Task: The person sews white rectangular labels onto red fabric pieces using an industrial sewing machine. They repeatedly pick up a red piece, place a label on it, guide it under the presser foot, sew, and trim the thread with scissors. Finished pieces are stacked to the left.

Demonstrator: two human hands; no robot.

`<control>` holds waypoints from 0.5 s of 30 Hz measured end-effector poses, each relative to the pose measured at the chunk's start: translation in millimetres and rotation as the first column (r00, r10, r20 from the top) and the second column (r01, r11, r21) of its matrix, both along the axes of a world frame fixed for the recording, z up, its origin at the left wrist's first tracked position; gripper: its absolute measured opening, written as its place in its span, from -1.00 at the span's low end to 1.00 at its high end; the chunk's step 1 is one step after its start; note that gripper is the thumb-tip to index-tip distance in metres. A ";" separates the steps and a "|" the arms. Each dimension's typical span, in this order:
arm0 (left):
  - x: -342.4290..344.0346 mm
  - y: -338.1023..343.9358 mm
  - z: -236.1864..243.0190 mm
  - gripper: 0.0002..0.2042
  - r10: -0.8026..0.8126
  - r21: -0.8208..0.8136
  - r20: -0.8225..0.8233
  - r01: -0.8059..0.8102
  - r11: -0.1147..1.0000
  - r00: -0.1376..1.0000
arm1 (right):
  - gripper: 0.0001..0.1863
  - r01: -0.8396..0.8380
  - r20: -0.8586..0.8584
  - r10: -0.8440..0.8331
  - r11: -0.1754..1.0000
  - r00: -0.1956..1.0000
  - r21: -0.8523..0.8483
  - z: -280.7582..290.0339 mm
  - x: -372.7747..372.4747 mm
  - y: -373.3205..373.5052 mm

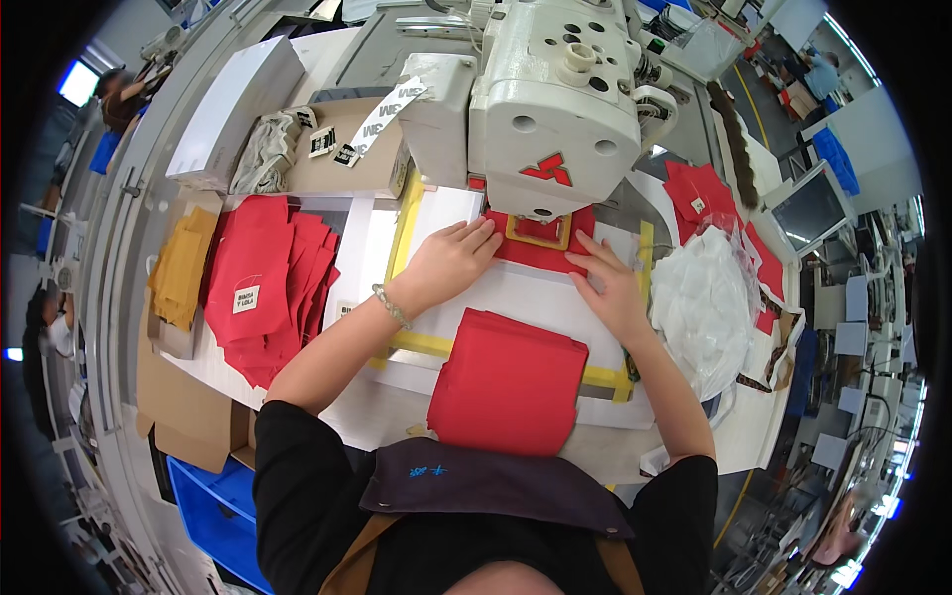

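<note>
A red fabric piece (pixel 526 259) lies flat under the head of a large white sewing machine (pixel 555 129). A yellow rectangular clamp frame (pixel 564 238) rests on it. My left hand (pixel 458 260) lies at the piece's left edge with fingers stretched out and touching it. On the other side, my right hand (pixel 608 286) has its fingers spread, the tips at the fabric's right edge. Neither hand grips anything. Close to my body, a neat stack of red fabric pieces (pixel 511 382) sits between my forearms.
Left of the machine are a pile of labelled red pieces (pixel 243 288), yellow pieces (pixel 181 268) and a cardboard box with labels (pixel 347 174). On the right lie a white plastic bundle (pixel 702 307), more red pieces (pixel 699 188) and a screen (pixel 808 210). A blue bin (pixel 213 521) stands lower left.
</note>
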State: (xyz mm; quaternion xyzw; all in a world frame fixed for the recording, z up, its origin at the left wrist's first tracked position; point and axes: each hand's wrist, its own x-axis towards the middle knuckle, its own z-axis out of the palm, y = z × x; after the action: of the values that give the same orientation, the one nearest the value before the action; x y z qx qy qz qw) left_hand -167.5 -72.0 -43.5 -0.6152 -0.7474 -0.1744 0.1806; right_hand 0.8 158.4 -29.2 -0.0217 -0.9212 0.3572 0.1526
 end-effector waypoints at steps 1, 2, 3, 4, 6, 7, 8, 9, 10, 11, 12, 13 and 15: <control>0.4 -3.2 5.0 -0.72 0.016 -0.008 0.102 -0.016 1.000 0.995 | -0.71 -0.002 0.004 0.002 1.000 1.000 0.001 -1.1 -0.3 -0.6; 0.3 -7.5 11.9 -0.72 0.033 -0.018 0.203 -0.030 0.999 0.979 | -0.71 0.003 -0.005 -0.003 1.000 1.000 0.014 -2.2 -0.9 -0.5; -0.1 -10.7 14.8 -0.71 0.050 -0.028 0.301 -0.043 0.999 0.952 | -0.72 0.009 -0.015 -0.009 1.000 1.000 0.026 -3.3 -1.4 0.2; -1.0 -14.1 14.1 -0.72 0.050 -0.025 0.315 -0.044 0.999 0.948 | -0.72 0.010 -0.025 -0.009 0.999 1.000 0.038 -3.6 -2.9 0.1; -3.1 -19.0 11.2 -0.74 0.048 -0.018 0.342 -0.045 0.999 0.939 | -0.72 0.004 -0.016 -0.003 0.999 1.000 0.049 -0.6 -3.3 -0.9; -3.7 -20.2 10.6 -0.75 0.045 -0.016 0.340 -0.042 0.999 0.939 | -0.72 0.000 -0.013 0.000 0.999 1.000 0.054 0.4 -3.7 -1.2; -4.0 -20.9 10.1 -0.77 0.042 -0.015 0.339 -0.040 0.999 0.940 | -0.72 -0.003 -0.013 0.004 0.998 1.000 0.056 0.1 -4.1 -1.2; -4.1 -21.8 9.8 -0.78 0.039 -0.013 0.338 -0.037 0.999 0.941 | -0.72 -0.006 -0.014 0.007 0.998 1.000 0.058 -0.3 -4.3 -1.2; -4.0 -22.0 9.4 -0.79 0.039 -0.010 0.336 -0.038 0.999 0.941 | -0.73 -0.007 -0.013 0.007 0.998 1.000 0.062 -0.5 -4.0 -0.8; -4.0 -22.3 9.2 -0.80 0.040 -0.007 0.334 -0.039 0.999 0.942 | -0.73 -0.010 -0.017 0.011 0.998 1.000 0.068 -0.9 -4.0 -0.8; -3.9 -22.5 8.9 -0.81 0.040 -0.005 0.332 -0.040 0.999 0.943 | -0.72 -0.014 -0.020 0.015 0.997 1.000 0.074 -1.5 -4.0 -0.7; -3.6 -22.8 8.7 -0.82 0.036 -0.004 0.326 -0.037 0.999 0.945 | -0.72 -0.017 -0.023 0.019 0.997 1.000 0.080 -1.9 -4.0 -0.6; -2.7 -23.3 8.2 -0.82 0.030 -0.004 0.314 -0.030 1.000 0.949 | -0.73 -0.024 0.003 0.024 0.998 1.000 0.049 -2.6 -3.3 -0.3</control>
State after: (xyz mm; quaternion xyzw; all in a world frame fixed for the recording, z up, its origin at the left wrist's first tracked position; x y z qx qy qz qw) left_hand -170.2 -95.3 -35.2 -0.5681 -0.7757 -0.2678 0.0624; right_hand -2.5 158.1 -31.7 -0.0074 -0.9302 0.3362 0.1475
